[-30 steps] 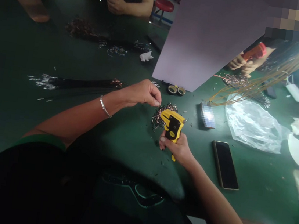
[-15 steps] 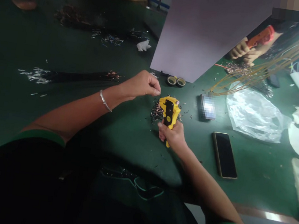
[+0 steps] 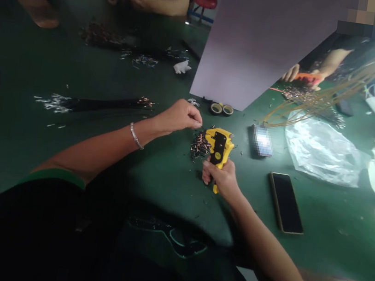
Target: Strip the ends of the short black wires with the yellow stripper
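Observation:
My right hand (image 3: 222,174) is wrapped round the handles of a yellow wire stripper (image 3: 228,141) with a black body, its head pointing up and away from me. Just left of the tool's head, my left hand (image 3: 187,115) is closed in a pinch. A short dark end, apparently of a black wire, shows at its fingertips; the rest is hidden. Beneath and beside the stripper lies a pile of cut black and copper scraps (image 3: 200,145). A bundle of black wires (image 3: 104,103) with silvery ends and copper ends rests left of my left hand.
Two tape rolls (image 3: 221,110) sit by a large pale panel (image 3: 246,42). On the right are a phone (image 3: 286,203), a blurred-out small device (image 3: 262,141), a clear plastic bag (image 3: 321,152) and yellowish wires (image 3: 304,105). Co-workers' hands (image 3: 301,76) hold tools across the green table (image 3: 162,174).
The stripper and my right hand have shifted slightly right against the scrap pile, and the tool has tilted a little. My left hand stays pinched. A co-worker's orange tool has lowered.

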`<action>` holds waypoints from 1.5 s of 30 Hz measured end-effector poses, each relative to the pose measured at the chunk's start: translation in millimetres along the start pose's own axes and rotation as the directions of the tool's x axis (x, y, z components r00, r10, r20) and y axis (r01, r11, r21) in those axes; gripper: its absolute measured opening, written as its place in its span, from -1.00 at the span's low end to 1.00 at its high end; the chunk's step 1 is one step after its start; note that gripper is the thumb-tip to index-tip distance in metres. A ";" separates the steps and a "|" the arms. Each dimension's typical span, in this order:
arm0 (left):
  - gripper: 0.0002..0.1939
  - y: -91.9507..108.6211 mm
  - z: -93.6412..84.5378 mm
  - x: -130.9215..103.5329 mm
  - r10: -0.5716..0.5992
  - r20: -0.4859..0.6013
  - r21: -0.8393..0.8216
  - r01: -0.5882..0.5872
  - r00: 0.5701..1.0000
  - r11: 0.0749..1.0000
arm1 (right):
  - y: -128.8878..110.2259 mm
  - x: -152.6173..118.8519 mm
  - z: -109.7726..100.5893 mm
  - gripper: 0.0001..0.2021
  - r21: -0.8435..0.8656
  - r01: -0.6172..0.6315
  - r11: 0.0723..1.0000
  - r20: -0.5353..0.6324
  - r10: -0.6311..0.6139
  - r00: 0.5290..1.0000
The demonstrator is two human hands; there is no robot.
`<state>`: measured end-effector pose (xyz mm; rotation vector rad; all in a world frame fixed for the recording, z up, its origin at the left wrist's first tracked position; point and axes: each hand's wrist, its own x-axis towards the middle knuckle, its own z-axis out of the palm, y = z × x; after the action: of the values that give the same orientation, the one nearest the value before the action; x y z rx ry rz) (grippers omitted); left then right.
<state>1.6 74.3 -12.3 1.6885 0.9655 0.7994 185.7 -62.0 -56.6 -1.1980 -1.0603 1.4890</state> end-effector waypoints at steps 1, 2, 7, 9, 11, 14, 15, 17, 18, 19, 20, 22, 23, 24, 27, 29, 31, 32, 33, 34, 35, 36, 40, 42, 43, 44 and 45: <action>-0.96 -0.5 0.5 -0.1 0.005 -0.009 -0.010 -0.005 1.000 1.000 | 0.3 0.1 0.2 -0.62 -0.002 0.007 1.000 -0.005 -0.007 1.000; -0.96 -1.3 1.2 0.0 0.008 -0.009 -0.017 -0.008 1.000 1.000 | 1.0 0.2 0.3 -0.62 -0.007 0.015 1.000 -0.013 -0.015 1.000; -0.96 -11.5 2.8 4.4 -0.014 -0.067 -0.011 0.013 0.998 1.000 | 5.4 -1.3 0.4 -0.62 0.001 0.045 0.999 -0.021 -0.045 0.999; -0.96 -16.5 0.6 6.9 -0.010 -0.128 -0.008 0.009 0.992 1.000 | 5.3 -3.0 0.5 -0.64 -0.002 0.062 0.998 -0.037 -0.062 0.997; -0.97 -19.2 -2.4 8.3 0.009 -0.161 -0.023 -0.013 0.987 1.000 | 3.4 -4.6 0.1 -0.66 -0.009 0.065 0.998 -0.036 -0.065 0.997; -0.98 -18.1 -4.3 7.2 0.059 -0.151 -0.038 -0.065 0.987 0.997 | -1.2 -5.4 -2.7 -0.71 0.034 0.064 0.997 0.009 -0.064 0.998; -0.97 -16.7 -3.8 6.2 0.073 -0.145 -0.037 -0.079 0.987 0.996 | -2.7 -5.0 -4.4 -0.74 0.061 0.068 0.996 0.022 -0.069 0.997; -0.95 -13.5 -1.4 3.4 0.087 -0.127 -0.025 -0.091 0.988 0.996 | -4.5 -3.4 -8.5 -0.77 0.111 0.068 0.991 0.049 -0.074 0.996; -0.94 -11.6 0.0 1.8 0.090 -0.118 -0.014 -0.092 0.989 0.996 | -5.0 -2.3 -10.7 -0.78 0.128 0.061 0.990 0.065 -0.070 0.995; -0.94 -9.6 1.5 0.0 0.093 -0.107 0.000 -0.093 0.990 0.996 | -5.3 -1.1 -12.9 -0.78 0.138 0.052 0.989 0.079 -0.064 0.995; -0.94 -7.4 2.7 -1.9 0.099 -0.107 0.013 -0.098 0.989 0.995 | -5.5 0.0 -14.9 -0.78 0.145 0.046 0.988 0.086 -0.059 0.995; -0.92 -2.8 4.7 -6.0 0.125 -0.104 0.038 -0.121 0.987 0.992 | -6.5 1.7 -18.2 -0.78 0.147 0.054 0.988 0.063 -0.063 0.996; -0.92 -0.5 5.6 -8.0 0.144 -0.101 0.053 -0.139 0.984 0.989 | -7.6 2.0 -19.1 -0.79 0.143 0.063 0.988 0.043 -0.070 0.997; -0.92 1.8 6.3 -10.0 0.165 -0.095 0.072 -0.158 0.982 0.985 | -9.0 2.0 -19.6 -0.79 0.134 0.073 0.988 0.029 -0.077 0.997; -0.91 6.9 9.1 -14.9 0.221 -0.093 0.145 -0.206 0.971 0.968 | -15.0 -0.1 -18.0 -0.81 0.101 0.103 0.990 0.026 -0.106 0.994; -0.90 8.8 11.5 -17.5 0.254 -0.104 0.190 -0.232 0.962 0.954 | -18.9 -2.3 -15.5 -0.83 0.077 0.120 0.990 0.020 -0.122 0.992; -0.88 10.0 14.2 -20.1 0.282 -0.101 0.228 -0.254 0.954 0.940 | -21.6 -4.0 -13.5 -0.83 0.055 0.152 0.987 -0.027 -0.150 0.988; -0.88 10.5 15.7 -21.8 0.295 -0.091 0.246 -0.265 0.951 0.932 | -22.5 -4.4 -13.2 -0.83 0.044 0.172 0.984 -0.057 -0.170 0.984; -0.87 11.0 17.4 -23.6 0.307 -0.078 0.263 -0.277 0.949 0.924 | -23.1 -4.5 -13.3 -0.82 0.037 0.196 0.980 -0.087 -0.192 0.978; -0.86 11.6 19.4 -25.8 0.321 -0.062 0.278 -0.293 0.945 0.915 | -23.6 -4.3 -13.8 -0.81 0.034 0.220 0.975 -0.115 -0.214 0.970; -0.86 12.2 21.6 -28.2 0.337 -0.045 0.291 -0.310 0.941 0.905 | -24.0 -3.9 -14.7 -0.80 0.035 0.242 0.970 -0.139 -0.235 0.962; -0.85 12.8 24.1 -30.9 0.354 -0.028 0.302 -0.330 0.935 0.894 | -24.3 -3.4 -15.7 -0.80 0.039 0.260 0.965 -0.158 -0.251 0.955; -0.82 14.4 35.1 -41.5 0.418 0.046 0.323 -0.409 0.907 0.853 | -24.8 -1.4 -17.6 -0.81 0.062 0.287 0.956 -0.184 -0.272 0.945; -0.80 14.8 39.4 -45.3 0.438 0.084 0.324 -0.440 0.895 0.837 | -24.8 -1.1 -16.7 -0.82 0.077 0.282 0.956 -0.173 -0.266 0.948; -0.80 14.9 41.0 -46.7 0.443 0.098 0.322 -0.450 0.891 0.833 | -24.7 -1.2 -16.1 -0.82 0.087 0.281 0.956 -0.164 -0.265 0.950; -0.79 14.9 42.0 -47.7 0.443 0.108 0.318 -0.453 0.890 0.833 | -24.6 -1.3 -15.4 -0.81 0.097 0.279 0.955 -0.151 -0.263 0.953; -0.79 14.9 42.7 -48.3 0.438 0.112 0.312 -0.450 0.892 0.837 | -24.5 -1.4 -14.8 -0.81 0.106 0.277 0.955 -0.135 -0.262 0.956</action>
<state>19.1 10.5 -13.6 2.2659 0.7112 0.9385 203.8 -57.3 -34.9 -0.9977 -0.9924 1.2365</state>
